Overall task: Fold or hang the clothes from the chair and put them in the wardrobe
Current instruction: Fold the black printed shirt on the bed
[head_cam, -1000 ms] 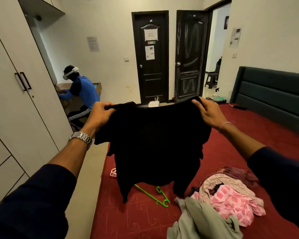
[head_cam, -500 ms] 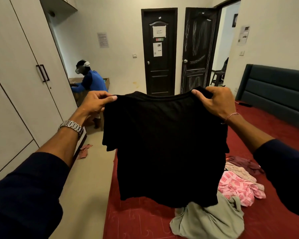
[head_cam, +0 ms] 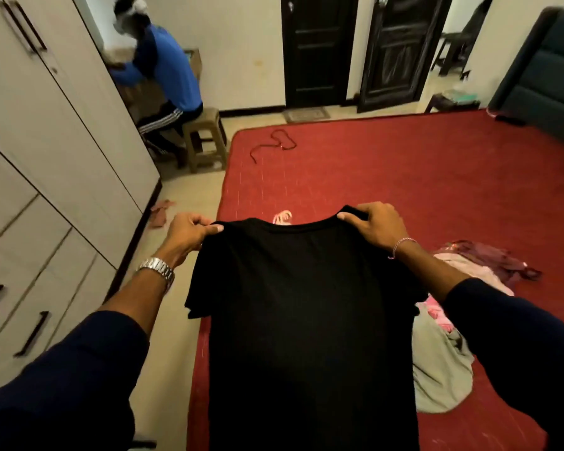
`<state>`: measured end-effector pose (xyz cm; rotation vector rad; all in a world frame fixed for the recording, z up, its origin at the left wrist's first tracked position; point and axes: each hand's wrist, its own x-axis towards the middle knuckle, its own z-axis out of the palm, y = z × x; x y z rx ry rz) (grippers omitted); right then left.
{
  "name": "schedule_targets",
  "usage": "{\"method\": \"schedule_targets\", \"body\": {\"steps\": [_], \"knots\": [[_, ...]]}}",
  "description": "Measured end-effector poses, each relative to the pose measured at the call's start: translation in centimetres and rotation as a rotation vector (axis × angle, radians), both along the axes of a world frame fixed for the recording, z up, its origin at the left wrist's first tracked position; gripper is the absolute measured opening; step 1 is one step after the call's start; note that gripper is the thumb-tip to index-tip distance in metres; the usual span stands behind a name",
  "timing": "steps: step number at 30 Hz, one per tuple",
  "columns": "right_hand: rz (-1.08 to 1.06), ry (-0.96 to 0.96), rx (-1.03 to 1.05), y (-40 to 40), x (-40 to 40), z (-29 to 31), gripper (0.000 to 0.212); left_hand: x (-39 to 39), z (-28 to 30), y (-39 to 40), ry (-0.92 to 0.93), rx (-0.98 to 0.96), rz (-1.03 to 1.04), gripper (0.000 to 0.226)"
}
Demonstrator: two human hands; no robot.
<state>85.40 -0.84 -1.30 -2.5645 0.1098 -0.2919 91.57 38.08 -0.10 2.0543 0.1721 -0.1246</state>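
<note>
Head view | left hand [head_cam: 189, 234] fingers pinch black T-shirt [head_cam: 306, 320] shoulder | right hand [head_cam: 375, 227] fingers pinch other shoulder

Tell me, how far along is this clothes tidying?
Early, it seems. Nothing visibly put away: the wardrobe doors look closed. In hand: the left hand and right hand pinch a black T-shirt by its shoulders, spread over the red bed, not yet folded. Left: a pile of clothes on the bed.
</note>
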Motion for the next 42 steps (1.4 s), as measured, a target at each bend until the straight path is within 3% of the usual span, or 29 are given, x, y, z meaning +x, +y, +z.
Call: {"method": "schedule_targets", "body": {"steps": [4,9,14,16,19,22,25,28,30,33,42], "knots": [[-0.036,0.151,0.095,0.2,4.2,-10.8,0.051,2.4,-10.6,-2.0,0.044,0.028,0.211,0.021],[-0.074,0.203,0.243,0.6,8.6,-20.3,0.040,5.2,-20.3,-5.5,0.042,-0.008,0.293,0.016],[-0.018,0.298,0.315,0.4,10.8,-26.6,0.052,6.3,-26.2,-8.4,0.042,0.227,0.260,0.009],[0.003,0.382,0.294,0.4,11.5,-28.6,0.066,6.4,-28.1,-9.6,0.056,0.286,0.216,0.020],[0.010,0.531,0.092,1.0,13.1,-30.8,0.072,6.5,-30.8,-11.3,0.065,0.307,0.108,0.035],[0.030,0.482,-0.082,1.9,15.5,-32.6,0.050,6.8,-34.0,-12.6,0.057,0.324,-0.031,0.067],[-0.042,0.528,-0.138,2.6,17.9,-34.0,0.049,7.3,-36.8,-13.0,0.013,0.417,-0.211,0.082],[-0.074,0.582,-0.155,2.9,20.0,-35.9,0.030,7.7,-39.4,-12.9,0.067,0.709,-0.396,0.102],[-0.091,0.539,-0.126,3.2,21.0,-36.7,0.022,8.1,-40.4,-12.8,0.112,0.900,-0.477,0.119],[-0.071,0.405,-0.119,4.1,22.9,-36.9,0.016,9.2,-41.2,-12.6,0.112,1.023,-0.512,0.137],[0.036,0.193,-0.089,6.3,31.5,-36.7,0.021,14.4,-41.6,-13.0,0.306,1.015,-0.637,0.174]]}}
